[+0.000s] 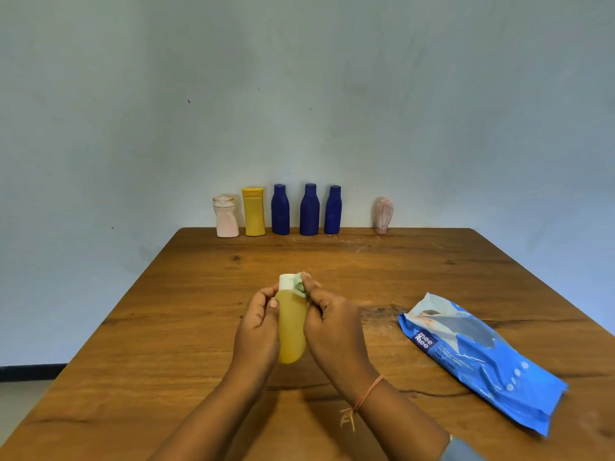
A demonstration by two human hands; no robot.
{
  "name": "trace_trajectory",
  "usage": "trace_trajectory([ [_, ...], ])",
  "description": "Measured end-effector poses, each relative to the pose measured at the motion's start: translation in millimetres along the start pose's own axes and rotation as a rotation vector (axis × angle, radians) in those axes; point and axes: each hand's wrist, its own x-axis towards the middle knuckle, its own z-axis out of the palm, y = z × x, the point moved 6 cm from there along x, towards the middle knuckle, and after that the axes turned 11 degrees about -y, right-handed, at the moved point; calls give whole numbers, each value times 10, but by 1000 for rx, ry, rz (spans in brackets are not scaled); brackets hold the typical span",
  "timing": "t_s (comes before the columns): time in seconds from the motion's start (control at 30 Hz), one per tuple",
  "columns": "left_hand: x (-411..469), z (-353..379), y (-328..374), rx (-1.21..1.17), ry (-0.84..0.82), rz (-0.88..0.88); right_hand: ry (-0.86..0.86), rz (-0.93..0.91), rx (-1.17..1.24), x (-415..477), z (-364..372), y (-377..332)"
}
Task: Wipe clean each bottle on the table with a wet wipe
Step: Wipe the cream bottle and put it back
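A mustard-yellow bottle (pixel 292 331) with a white cap is held above the middle of the wooden table (pixel 186 344), cap pointing away from me. My left hand (pixel 258 324) grips its left side. My right hand (pixel 336 327) presses a crumpled, dirtied wet wipe (pixel 301 287) against the bottle's neck just under the cap. Along the far table edge stand a pale pink bottle (pixel 226 216), a yellow bottle (pixel 254 211), three dark blue bottles (pixel 280 209) (pixel 309 209) (pixel 333 209), and, apart to the right, a small pink bottle (pixel 383 215).
A blue wet-wipe pack (pixel 479 357) lies flat on the table to the right of my hands. A pale blue wall stands right behind the row of bottles. White smudges mark the wood near the far right.
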Motion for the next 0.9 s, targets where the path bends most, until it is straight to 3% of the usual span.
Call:
trace_trajectory([
  [0.17, -54, 31, 63, 55, 4, 73, -37, 137, 111, 100, 37, 210],
  [0.3, -21, -2, 82, 248, 54, 121, 20, 69, -3, -7, 47, 90],
  [0.47, -85, 60, 46, 96, 37, 81, -21, -84, -245, -48, 39, -184],
  [0.57, -111, -19, 59, 43, 142, 93, -50, -120, -341, -73, 78, -204],
  [0.63, -134, -54, 83, -42, 167, 89, -47, -126, -349, -86, 87, -191],
  [0.73, -159, 23, 135, -153, 63, 60, -7, -75, -263, -53, 42, -135],
  [0.9, -133, 85, 162, -86, -30, 53, -12, -153, -235, -80, 58, -216],
])
